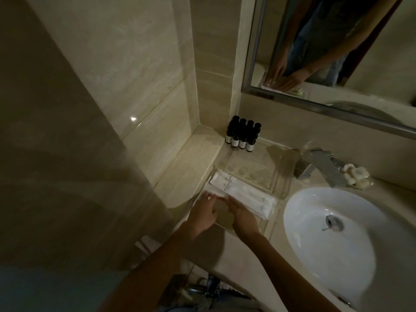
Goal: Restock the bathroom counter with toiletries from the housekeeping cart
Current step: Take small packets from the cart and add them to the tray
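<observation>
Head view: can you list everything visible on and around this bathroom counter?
dark bottles: about eight, black with white labels, back corner of the counter
white packets: several, white, lying in the clear tray
clear tray: one, transparent, left of the sink
counter: one, beige stone
sink: one, white, at right
faucet: one, chrome, behind the sink
soap dish: one, clear, holding white pieces, right of the faucet
mirror: one, silver frame, on the wall above
left hand: fingers straight, touching the packets
right hand: fingers straight, on the packets

A chrome faucet (322, 167) overhangs the white sink (315, 244) below a mirror (371, 70).
</observation>
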A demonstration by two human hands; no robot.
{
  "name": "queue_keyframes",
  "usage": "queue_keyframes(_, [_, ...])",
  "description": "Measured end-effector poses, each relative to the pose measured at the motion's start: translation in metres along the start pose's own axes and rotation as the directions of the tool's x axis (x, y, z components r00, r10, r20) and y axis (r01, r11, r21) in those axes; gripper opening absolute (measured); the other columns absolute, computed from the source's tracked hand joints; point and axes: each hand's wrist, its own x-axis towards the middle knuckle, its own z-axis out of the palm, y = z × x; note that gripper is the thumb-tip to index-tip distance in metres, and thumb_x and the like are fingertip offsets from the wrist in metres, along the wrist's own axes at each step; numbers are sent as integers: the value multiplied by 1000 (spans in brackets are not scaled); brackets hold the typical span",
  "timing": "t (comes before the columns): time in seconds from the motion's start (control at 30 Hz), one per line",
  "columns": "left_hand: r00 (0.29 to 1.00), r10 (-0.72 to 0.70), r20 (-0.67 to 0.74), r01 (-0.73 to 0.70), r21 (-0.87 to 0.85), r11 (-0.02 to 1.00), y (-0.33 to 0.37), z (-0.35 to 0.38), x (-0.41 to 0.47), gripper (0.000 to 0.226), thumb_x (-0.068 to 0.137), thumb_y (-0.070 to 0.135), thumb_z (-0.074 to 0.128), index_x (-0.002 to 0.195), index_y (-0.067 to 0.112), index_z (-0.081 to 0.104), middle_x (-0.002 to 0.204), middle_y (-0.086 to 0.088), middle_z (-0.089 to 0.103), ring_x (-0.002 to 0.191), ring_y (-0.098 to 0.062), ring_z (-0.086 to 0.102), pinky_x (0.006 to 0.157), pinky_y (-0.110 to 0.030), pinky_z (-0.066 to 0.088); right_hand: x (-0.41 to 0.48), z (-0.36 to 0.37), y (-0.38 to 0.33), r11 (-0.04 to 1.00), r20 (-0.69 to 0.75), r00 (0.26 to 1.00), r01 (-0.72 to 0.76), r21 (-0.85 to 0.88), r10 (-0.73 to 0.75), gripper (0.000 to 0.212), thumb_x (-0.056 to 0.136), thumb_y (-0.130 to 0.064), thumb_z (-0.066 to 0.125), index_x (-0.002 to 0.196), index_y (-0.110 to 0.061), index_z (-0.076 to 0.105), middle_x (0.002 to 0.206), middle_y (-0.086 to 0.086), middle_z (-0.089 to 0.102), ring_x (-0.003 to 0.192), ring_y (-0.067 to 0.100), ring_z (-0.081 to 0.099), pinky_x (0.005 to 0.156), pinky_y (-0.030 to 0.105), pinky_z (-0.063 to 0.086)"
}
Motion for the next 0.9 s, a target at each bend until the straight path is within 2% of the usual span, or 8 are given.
queue_keyframes(0.2, [994,41,-106,-42,-6,999,-9,-9,-19,44,96,15,49,139,20,44,134,0,54,122,-15,51,101,-25,39,-24,1,3,998,-125,992,-18,59,25,54,90,1,52,139,-23,49,149,5,40,135,24,42,111,37,34])
queue_keyframes(0.4, [990,51,-132,-56,-32,998,-13,-8,-45,40,96,17,49,136,22,48,129,1,59,118,-14,53,91,-16,34,-44,-4,-5,998,-230,973,-4,70,20,46,85,7,54,125,-13,63,132,13,58,122,31,55,103,37,43])
queue_keyframes(0.53, [989,17,-148,-27,-67,997,-12,0,-69,44,97,21,49,139,28,41,123,5,60,98,-1,56,74,-6,37,-57,-3,-9,995,-251,968,32,92,-8,39,87,0,58,120,-18,66,124,4,64,114,23,59,96,32,46])
queue_keyframes(0.63, [981,-41,-190,18,-119,993,-7,2,-93,46,96,20,50,141,26,41,123,3,60,104,-6,57,83,-11,37,-66,-3,-15,990,-237,967,113,88,-89,33,87,-1,60,115,-16,68,119,3,67,109,22,61,92,30,47])
queue_keyframes(0.7, [958,-61,-281,19,-150,988,-4,2,-111,45,93,15,54,137,19,48,119,-5,64,106,-18,61,93,-23,46,-70,-5,-21,978,-211,964,186,91,-163,30,87,-4,61,113,-17,69,115,3,68,105,23,62,88,32,49])
queue_keyframes(0.77, [915,-141,-377,58,-221,973,-2,3,-130,41,91,14,55,132,14,54,116,-10,66,105,-25,63,94,-35,50,-71,-5,-28,958,-147,957,268,103,-251,29,89,-8,61,115,-19,68,115,2,67,104,23,62,86,35,51])
queue_keyframes(0.83, [888,-293,-354,221,-230,948,-3,6,-147,42,97,33,45,130,9,56,122,-9,62,113,-25,59,98,-32,44,-72,-5,-35,924,-92,929,366,107,-358,29,90,-12,61,116,-21,67,116,0,67,105,21,61,86,34,51])
queue_keyframes(0.9, [839,-402,-366,303,-299,905,-5,13,-165,62,94,55,32,125,8,59,120,-9,63,112,-24,59,99,-37,44,-78,-3,-42,882,-77,891,454,127,-447,26,90,-17,63,114,-24,67,114,-4,67,102,16,62,85,34,53])
